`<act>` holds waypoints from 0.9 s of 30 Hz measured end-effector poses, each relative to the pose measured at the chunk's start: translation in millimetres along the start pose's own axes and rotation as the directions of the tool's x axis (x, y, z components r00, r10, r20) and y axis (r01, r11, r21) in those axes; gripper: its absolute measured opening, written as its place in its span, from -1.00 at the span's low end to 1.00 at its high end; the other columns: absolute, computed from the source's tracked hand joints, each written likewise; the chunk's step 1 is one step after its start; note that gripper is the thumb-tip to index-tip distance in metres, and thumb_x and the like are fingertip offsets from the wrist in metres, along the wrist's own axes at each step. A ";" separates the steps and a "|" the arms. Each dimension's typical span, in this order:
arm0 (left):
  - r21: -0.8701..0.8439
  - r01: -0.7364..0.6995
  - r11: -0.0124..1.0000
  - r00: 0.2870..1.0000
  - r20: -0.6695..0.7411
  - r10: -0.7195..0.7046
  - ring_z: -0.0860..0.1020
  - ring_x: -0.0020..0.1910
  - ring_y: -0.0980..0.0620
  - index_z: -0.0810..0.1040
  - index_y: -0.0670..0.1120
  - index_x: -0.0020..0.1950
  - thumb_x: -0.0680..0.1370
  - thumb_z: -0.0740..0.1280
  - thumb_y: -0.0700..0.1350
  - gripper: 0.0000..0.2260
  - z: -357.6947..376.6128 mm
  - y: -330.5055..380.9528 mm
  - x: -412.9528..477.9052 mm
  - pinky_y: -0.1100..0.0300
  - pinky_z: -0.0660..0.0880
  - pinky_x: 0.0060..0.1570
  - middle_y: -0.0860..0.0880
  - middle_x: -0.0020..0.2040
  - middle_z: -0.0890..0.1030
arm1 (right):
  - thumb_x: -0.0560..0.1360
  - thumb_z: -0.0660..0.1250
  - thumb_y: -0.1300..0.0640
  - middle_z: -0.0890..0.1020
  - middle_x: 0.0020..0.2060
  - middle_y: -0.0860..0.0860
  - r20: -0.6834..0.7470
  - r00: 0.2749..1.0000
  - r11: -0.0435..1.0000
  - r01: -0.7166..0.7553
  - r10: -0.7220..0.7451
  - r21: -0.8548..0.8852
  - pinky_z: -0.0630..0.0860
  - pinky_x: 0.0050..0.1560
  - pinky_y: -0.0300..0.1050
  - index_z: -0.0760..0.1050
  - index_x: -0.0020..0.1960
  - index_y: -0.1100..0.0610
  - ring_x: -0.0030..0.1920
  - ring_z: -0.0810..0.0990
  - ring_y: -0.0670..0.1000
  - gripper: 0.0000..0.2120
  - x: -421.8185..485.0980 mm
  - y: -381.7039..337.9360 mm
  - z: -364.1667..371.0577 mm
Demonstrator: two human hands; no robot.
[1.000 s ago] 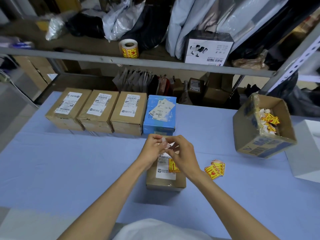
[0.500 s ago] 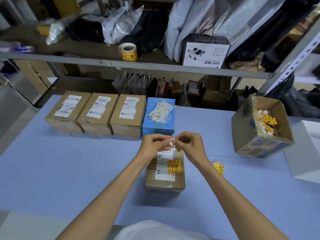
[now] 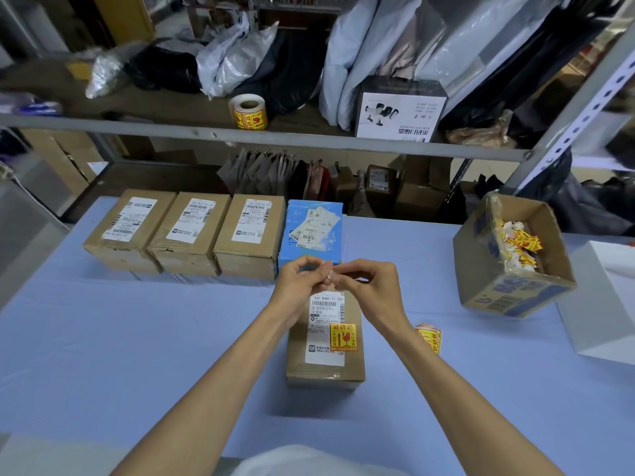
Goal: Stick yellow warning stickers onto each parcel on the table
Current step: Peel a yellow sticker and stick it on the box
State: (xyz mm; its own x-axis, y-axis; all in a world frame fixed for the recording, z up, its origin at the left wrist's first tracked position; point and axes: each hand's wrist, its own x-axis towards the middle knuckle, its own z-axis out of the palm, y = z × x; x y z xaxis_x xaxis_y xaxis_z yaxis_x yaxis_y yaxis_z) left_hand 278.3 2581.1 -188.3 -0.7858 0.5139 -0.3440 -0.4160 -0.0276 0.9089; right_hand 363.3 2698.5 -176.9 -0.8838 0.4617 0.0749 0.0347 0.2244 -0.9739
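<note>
A brown parcel point(image 3: 324, 364) lies on the blue table point(image 3: 137, 338) in front of me, with a yellow warning sticker point(image 3: 343, 337) on its white label. Above its far end, my left hand point(image 3: 298, 282) and my right hand point(image 3: 369, 285) meet and pinch a small white scrap of backing paper point(image 3: 329, 277) between their fingertips. A small stack of yellow stickers point(image 3: 429, 336) lies on the cloth just right of my right forearm. Three brown parcels point(image 3: 192, 231) and a blue parcel point(image 3: 311, 231) stand in a row at the back.
An open, tilted cardboard box point(image 3: 512, 290) with yellow and white sticker scraps sits at the right. A white box point(image 3: 604, 304) is at the far right edge. A sticker roll point(image 3: 248, 112) stands on the shelf behind the table.
My hands have lifted off the near parcel and moved toward its far end, uncovering the yellow sticker on its label. They keep pinching the white scrap.
</note>
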 end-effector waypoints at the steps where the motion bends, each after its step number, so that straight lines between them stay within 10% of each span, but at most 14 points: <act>1: 0.017 -0.028 0.999 1.000 0.002 0.028 0.55 -0.40 0.09 0.54 -0.16 -0.15 0.49 0.41 -0.21 -0.93 0.7 1.6 0.7 0.33 0.54 -0.30 -0.02 -0.40 0.62 | 0.37 0.51 0.23 0.71 -0.28 0.01 -0.027 1.000 1.000 0.001 0.000 0.008 0.62 -0.18 -0.20 0.69 -0.11 0.18 -0.26 0.69 -0.02 -0.90 1.2 -0.7 0.0; 12: 0.137 -0.235 0.962 0.970 0.098 0.223 0.66 -0.24 0.03 0.62 -0.21 -0.12 0.49 0.36 -0.36 -0.92 14.7 6.8 1.0 0.22 0.61 -0.11 -0.07 -0.25 0.69 | 0.42 0.47 0.27 0.67 -0.33 0.21 -0.167 0.978 0.976 -0.089 0.123 0.197 0.60 -0.28 -0.15 0.63 -0.16 0.34 -0.32 0.67 0.09 -0.89 9.5 3.0 -6.1; 20: 0.343 -0.318 0.884 0.945 0.043 0.324 0.65 -0.17 0.04 0.61 -0.15 -0.08 0.50 0.41 -0.22 -0.98 51.8 -3.4 12.2 0.16 0.62 -0.10 -0.06 -0.18 0.66 | 0.51 0.35 0.17 0.64 -0.33 0.05 -0.163 0.979 0.984 -0.143 0.124 -0.109 0.58 -0.25 -0.15 0.58 -0.14 0.27 -0.32 0.60 -0.04 -0.84 14.9 5.1 -34.0; 27: 0.345 -0.333 0.877 0.941 0.175 0.289 0.67 -0.18 -0.01 0.60 -0.14 -0.10 0.49 0.42 -0.17 -0.95 87.3 -5.3 20.0 0.18 0.62 -0.12 -0.10 -0.18 0.68 | 0.55 0.30 0.19 0.60 -0.29 0.03 -0.242 0.957 0.985 -0.170 0.159 -0.028 0.49 -0.28 -0.28 0.54 -0.11 0.27 -0.29 0.57 -0.12 -0.85 2.8 8.9 -67.0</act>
State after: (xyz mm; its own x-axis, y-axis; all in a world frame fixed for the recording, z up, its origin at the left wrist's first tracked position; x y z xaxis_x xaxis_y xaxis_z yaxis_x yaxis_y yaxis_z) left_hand 304.7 2666.3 -179.4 -0.7799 0.6256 -0.0203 0.0546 0.1003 0.9935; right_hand 392.3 2759.3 -171.0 -0.7274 0.6855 -0.0308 0.1979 0.1666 -0.9660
